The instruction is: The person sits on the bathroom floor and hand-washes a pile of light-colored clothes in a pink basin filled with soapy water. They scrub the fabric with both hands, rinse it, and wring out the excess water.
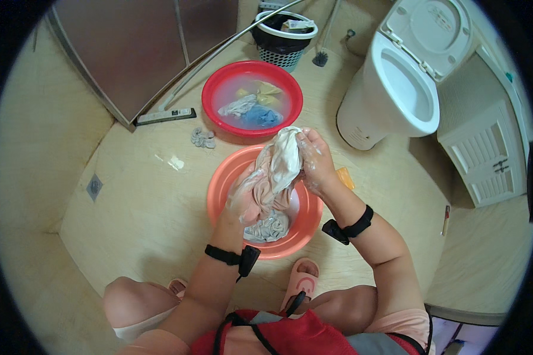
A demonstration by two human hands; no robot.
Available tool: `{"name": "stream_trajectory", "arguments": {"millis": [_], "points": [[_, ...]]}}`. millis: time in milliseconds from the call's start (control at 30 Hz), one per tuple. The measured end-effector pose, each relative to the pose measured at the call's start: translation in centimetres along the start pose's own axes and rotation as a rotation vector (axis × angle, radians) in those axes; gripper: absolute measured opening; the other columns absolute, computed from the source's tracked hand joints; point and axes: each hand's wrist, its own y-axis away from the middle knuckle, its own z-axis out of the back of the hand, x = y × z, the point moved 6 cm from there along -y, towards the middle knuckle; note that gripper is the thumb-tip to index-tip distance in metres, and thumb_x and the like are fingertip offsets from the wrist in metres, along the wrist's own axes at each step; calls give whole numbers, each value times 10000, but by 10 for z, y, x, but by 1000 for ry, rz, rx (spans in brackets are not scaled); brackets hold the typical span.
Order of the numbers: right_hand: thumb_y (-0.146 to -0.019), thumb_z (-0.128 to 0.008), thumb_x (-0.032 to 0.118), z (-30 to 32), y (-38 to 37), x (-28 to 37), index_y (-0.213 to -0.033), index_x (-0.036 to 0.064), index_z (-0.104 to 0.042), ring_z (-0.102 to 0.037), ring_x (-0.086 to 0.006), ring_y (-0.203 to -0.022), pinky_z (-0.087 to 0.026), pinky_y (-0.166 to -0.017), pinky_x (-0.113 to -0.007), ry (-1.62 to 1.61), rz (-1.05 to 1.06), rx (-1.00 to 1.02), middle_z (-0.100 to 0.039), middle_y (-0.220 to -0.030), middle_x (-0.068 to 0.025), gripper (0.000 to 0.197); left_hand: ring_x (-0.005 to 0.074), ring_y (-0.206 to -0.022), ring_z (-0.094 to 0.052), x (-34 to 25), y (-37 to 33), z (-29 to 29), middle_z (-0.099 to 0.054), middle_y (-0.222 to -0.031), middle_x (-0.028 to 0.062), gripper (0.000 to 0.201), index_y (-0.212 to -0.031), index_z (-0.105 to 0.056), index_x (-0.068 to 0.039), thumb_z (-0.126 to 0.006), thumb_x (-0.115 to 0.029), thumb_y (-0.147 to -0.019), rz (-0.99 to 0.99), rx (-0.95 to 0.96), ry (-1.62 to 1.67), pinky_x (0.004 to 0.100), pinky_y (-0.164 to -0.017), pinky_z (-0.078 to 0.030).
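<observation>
A wet white and pale pink cloth (285, 157) is bunched between my two hands above the orange basin (310, 220). My right hand (317, 161), with suds on its back, grips the white part at the upper right. Lower down on the left, my left hand (243, 198) is closed around the pinkish folds, its fingers partly covered by the fabric. Beneath the hands, a crumpled grey-white cloth (267, 228) lies in the basin. Farther off stands a red basin (209, 106) of cloudy water, with blue, white and yellow cloths (260, 116) in it.
A small grey cloth (202, 138) lies on the floor near a long-handled squeegee (167, 116). An orange-yellow object (345, 177) sits right of the orange basin. At the back are a lined bin (282, 58) and a toilet brush (320, 58); right, a toilet (361, 112) and white cabinet (485, 148).
</observation>
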Motion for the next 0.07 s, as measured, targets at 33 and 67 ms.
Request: {"name": "stream_trajectory", "arguments": {"millis": [33,67], "points": [[-960,-511,180,3,2,1,-1048,46,-543,-603,-120,-782,-500,-716,-264,-26,11,9,-625,-909,-43,163,256,-1205,-507,5,0,-1,-454,-1361,149,484,-1398,-317,3,-414,-176,-960,-4,-5,-18,366,-990,-443],[-961,-510,170,5,3,3,-1091,41,-540,-601,-117,-793,-499,-719,-264,-49,13,10,-621,-919,-47,186,257,-1219,-494,10,-1,0,-443,-1373,151,495,-1405,-308,2,-416,-179,-957,-3,13,-75,369,-1008,-427]]}}
